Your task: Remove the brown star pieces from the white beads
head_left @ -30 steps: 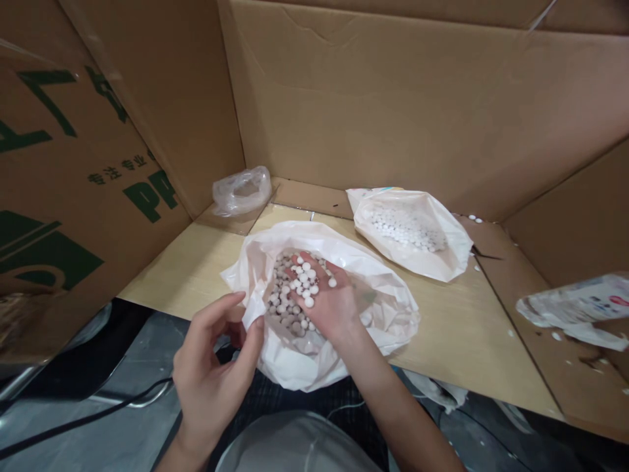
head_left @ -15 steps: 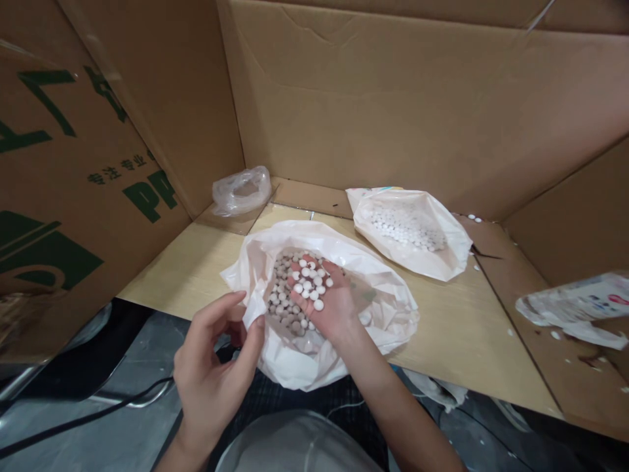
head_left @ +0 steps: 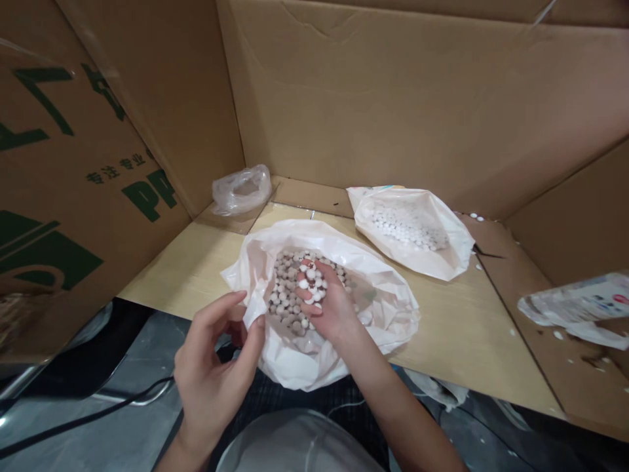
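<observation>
A white plastic bag [head_left: 388, 295] lies open on the wooden table [head_left: 196, 269], holding many small round beads [head_left: 285, 295], brownish and white. My right hand [head_left: 329, 305] rests inside the bag, palm up and cupped, with a small heap of white beads on it. My left hand [head_left: 216, 367] pinches the bag's near left rim between thumb and fingers and holds it open.
A second white bag [head_left: 417, 229] of white beads lies at the back right. A clear crumpled bag [head_left: 240, 189] sits in the back corner. Cardboard walls [head_left: 393, 98] surround the table. A printed packet [head_left: 580, 308] and loose beads lie at the right.
My right hand has curled more over its heap of beads and drawn slightly back into the bag. The left hand has kept its hold on the rim.
</observation>
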Motion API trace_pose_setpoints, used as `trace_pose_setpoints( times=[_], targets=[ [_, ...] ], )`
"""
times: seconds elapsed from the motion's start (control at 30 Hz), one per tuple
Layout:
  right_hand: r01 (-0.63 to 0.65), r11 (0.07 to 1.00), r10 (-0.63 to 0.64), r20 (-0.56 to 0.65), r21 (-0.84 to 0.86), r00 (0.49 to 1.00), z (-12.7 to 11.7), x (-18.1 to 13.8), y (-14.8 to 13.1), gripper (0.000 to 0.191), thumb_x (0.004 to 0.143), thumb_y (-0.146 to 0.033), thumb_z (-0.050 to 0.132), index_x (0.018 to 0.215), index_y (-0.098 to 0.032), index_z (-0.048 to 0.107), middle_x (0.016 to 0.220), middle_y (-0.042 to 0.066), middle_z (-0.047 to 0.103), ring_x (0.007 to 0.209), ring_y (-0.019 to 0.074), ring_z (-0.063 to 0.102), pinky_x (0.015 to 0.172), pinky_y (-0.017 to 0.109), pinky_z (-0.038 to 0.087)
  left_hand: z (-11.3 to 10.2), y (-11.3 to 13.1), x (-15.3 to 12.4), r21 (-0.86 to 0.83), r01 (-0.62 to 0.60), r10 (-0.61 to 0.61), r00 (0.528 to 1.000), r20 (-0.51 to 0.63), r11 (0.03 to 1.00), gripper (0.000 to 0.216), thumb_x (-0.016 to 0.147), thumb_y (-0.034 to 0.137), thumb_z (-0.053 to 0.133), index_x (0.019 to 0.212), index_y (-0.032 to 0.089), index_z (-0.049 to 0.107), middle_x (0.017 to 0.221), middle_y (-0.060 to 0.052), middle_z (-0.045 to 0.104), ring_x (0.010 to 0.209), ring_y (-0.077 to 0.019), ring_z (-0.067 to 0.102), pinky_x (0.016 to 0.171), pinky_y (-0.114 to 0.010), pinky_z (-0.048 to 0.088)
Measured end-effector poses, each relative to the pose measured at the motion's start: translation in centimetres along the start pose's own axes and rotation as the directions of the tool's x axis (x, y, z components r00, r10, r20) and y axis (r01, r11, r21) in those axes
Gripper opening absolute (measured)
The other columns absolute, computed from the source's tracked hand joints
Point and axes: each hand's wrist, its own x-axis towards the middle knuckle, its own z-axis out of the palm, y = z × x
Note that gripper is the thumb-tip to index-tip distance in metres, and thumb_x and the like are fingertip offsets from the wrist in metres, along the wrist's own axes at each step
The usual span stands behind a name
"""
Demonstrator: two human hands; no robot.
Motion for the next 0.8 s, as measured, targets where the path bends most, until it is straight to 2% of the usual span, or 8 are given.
trace_pose_setpoints(
  times=[0.17, 0.33, 0.5, 0.8],
  targets=[
    [0.001, 1.000, -0.002, -0.025, -0.024, 1.000, 0.1, -0.2, 0.0, 0.015, 0.082, -0.030, 0.058, 0.089, -0.017, 0.057, 0.062, -0.002, 0.055, 0.039, 0.0066, 0.041, 0.028, 0.012, 0.018, 0.0, 0.1, 0.0, 0.008, 0.006, -0.006, 1.000, 0.004, 1.000, 0.039, 0.074, 0.017, 0.075, 0.109, 0.028, 0.063, 0.081, 0.004, 0.064, 0.072, -0.0021, 0.060, 0.062, -0.011, 0.050],
    [0.011, 0.999, -0.012, -0.018, -0.054, 1.000, 0.3, -0.3, 0.0, 0.019, 0.081, -0.030, 0.056, 0.094, -0.016, 0.059, 0.066, 0.001, 0.059, 0.042, 0.0081, 0.046, 0.029, 0.013, 0.021, 0.0, 0.0, 0.0, 0.011, -0.004, 0.004, 1.000, 0.003, 1.000, 0.040, 0.073, 0.017, 0.076, 0.109, 0.026, 0.062, 0.081, 0.004, 0.064, 0.071, -0.0025, 0.060, 0.061, -0.011, 0.050],
    [0.006, 0.999, -0.009, -0.073, -0.040, 0.997, 1.2, -0.6, -0.1, 0.024, 0.084, -0.028, 0.049, 0.098, -0.013, 0.060, 0.071, 0.004, 0.062, 0.045, 0.0107, 0.050, 0.028, 0.014, 0.022, -0.1, 0.0, -0.1, 0.013, -0.016, 0.016, 1.000, 0.011, 1.000, 0.040, 0.074, 0.017, 0.075, 0.110, 0.027, 0.062, 0.079, 0.005, 0.063, 0.070, -0.0022, 0.059, 0.061, -0.011, 0.049],
    [0.018, 0.998, -0.023, -0.078, -0.059, 0.997, 1.5, -1.0, -0.1, 0.024, 0.082, -0.026, 0.048, 0.096, -0.012, 0.060, 0.067, 0.005, 0.061, 0.045, 0.0121, 0.051, 0.028, 0.015, 0.025, -0.1, 0.0, -0.1, 0.007, -0.001, 0.001, 1.000, 0.007, 1.000, 0.039, 0.073, 0.018, 0.076, 0.109, 0.027, 0.062, 0.079, 0.004, 0.063, 0.070, -0.0030, 0.059, 0.061, -0.013, 0.050]
  ],
)
